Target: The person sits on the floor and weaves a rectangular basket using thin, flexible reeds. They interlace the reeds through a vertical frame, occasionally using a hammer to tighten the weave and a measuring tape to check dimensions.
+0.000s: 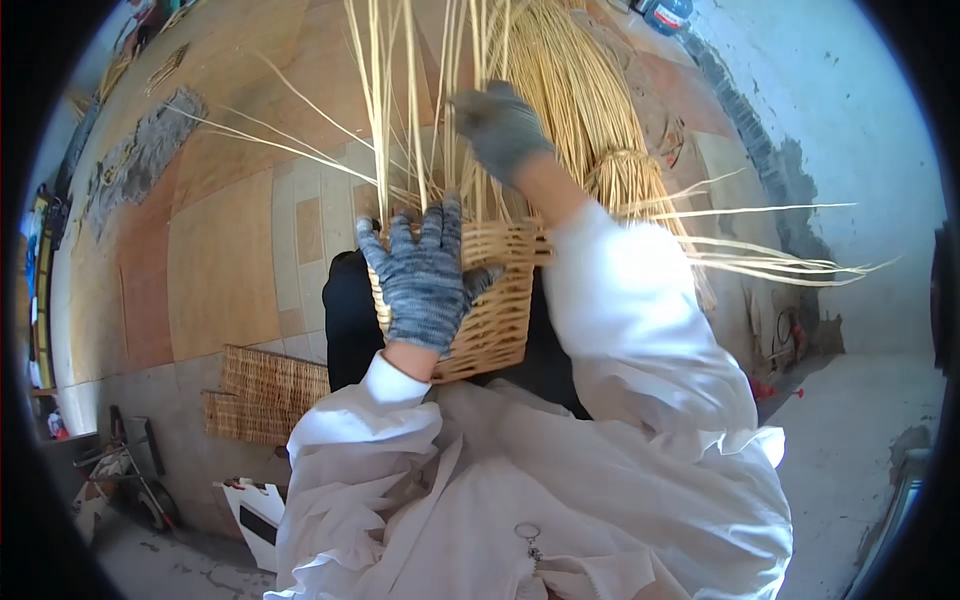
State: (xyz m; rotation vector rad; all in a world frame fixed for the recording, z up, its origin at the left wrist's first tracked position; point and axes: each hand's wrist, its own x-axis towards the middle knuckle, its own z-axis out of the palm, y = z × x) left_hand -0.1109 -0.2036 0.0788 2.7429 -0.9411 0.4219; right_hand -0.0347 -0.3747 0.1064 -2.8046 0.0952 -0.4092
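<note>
A partly woven wicker basket [497, 312] rests on my lap, pale tan, with long upright rods [380, 110] rising from its far edge. Grey-gloved, my left hand [425, 278] lies on the basket with its fingers spread toward the rim and the bases of the rods. My right hand [502, 128], in a grey glove too, is raised among the rods beyond the rim. Motion smears its fingers, so whether it grips a rod is unclear. Other loose rods [770, 262] stick out sideways to the right, past my white sleeve.
A thick tied bundle of wicker rods [590, 100] lies on the floor at the far right. Flat woven panels [262, 395] are at the left. A small wheeled cart [130, 475] stands at the lower left, and a blue-tinted water bottle [668, 14] by the wall.
</note>
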